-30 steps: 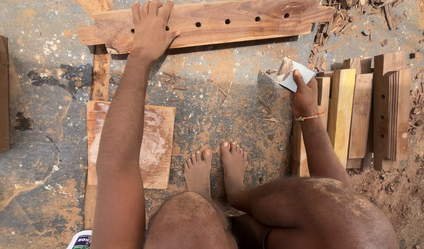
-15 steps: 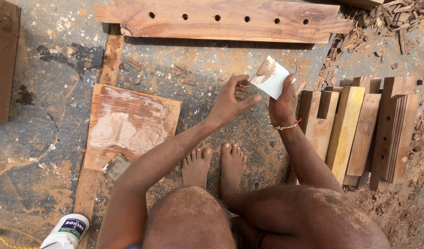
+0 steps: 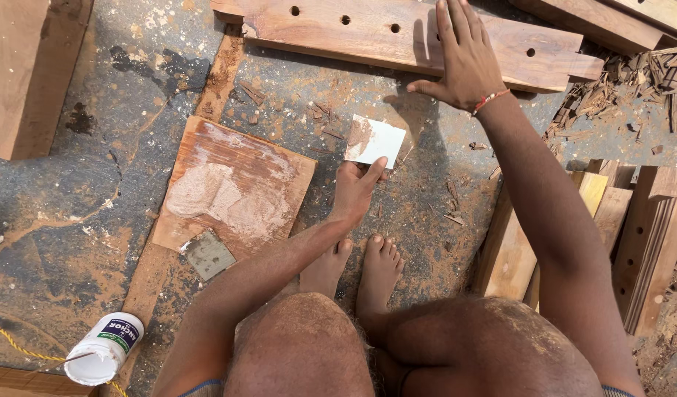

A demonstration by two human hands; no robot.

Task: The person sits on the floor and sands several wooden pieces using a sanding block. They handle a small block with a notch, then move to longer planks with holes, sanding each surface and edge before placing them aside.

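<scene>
From up here I look straight down past my knees (image 3: 301, 345) and bare feet (image 3: 360, 268) to the gritty floor (image 3: 66, 213). At the near left a white jar (image 3: 103, 349) lies tipped on its side, a yellow cord (image 3: 15, 344) running beside it. Just beyond it a small grey scraper (image 3: 209, 254) rests at the near edge of a flat board (image 3: 279, 173) smeared with pale filler paste (image 3: 213, 195).

My left hand (image 3: 355, 190) sits just ahead of my toes, its grip closed on a white card (image 3: 375, 140), pinched at the card's lower edge between thumb and fingers. The card hangs just above the floor, right of the smeared board, one corner stained brown. Wood chips (image 3: 323, 117) lie scattered around it.

To my right, a row of short blocks (image 3: 625, 220) lies side by side, partly hidden behind my right forearm.

Farther out, my right hand (image 3: 467, 62), a red thread at the wrist, lies open and flat, fingers spread, pressing down on a long plank (image 3: 368, 33) drilled with a line of holes. It grips nothing. A heap of shavings (image 3: 647, 81) lies past the plank's right end, and a broad slab (image 3: 29, 73) fills the far left corner.
</scene>
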